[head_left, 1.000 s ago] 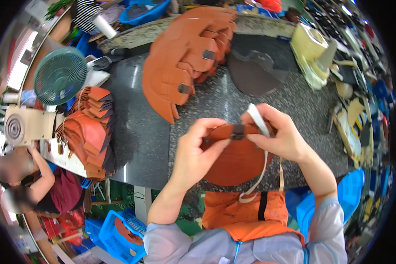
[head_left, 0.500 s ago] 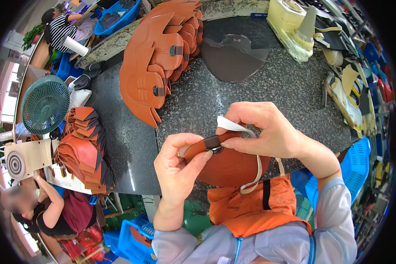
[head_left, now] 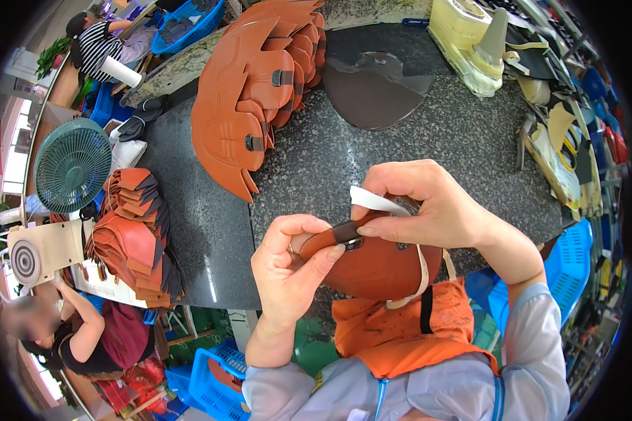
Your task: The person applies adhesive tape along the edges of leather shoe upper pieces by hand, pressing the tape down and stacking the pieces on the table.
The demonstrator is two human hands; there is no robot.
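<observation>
A brown leather piece (head_left: 372, 270) hangs over the near edge of the bench between my hands. On its upper edge is a dark strip (head_left: 344, 231) with a small shiny metal fitting (head_left: 353, 244) beneath it. My left hand (head_left: 288, 263) pinches the leather's left side, its thumb beside the fitting. From the right, my right hand (head_left: 425, 207) presses thumb and fingers at the dark strip's right end. A narrow white tape (head_left: 378, 201) also passes through that hand, and its pale tail (head_left: 423, 274) dangles down in front of the leather.
Brown leather pieces (head_left: 225, 133) with dark tabs lie fanned at the back left, and more (head_left: 130, 238) are stacked left. A dark rounded sheet (head_left: 376, 98) and a yellowish glue-coated container (head_left: 460, 28) lie farther back. A green fan (head_left: 74, 165) and a co-worker (head_left: 84, 323) are left.
Both hands have shifted slightly right with the leather. Its upper edge is tilted more, the left side lower, and now shows more edge-on.
</observation>
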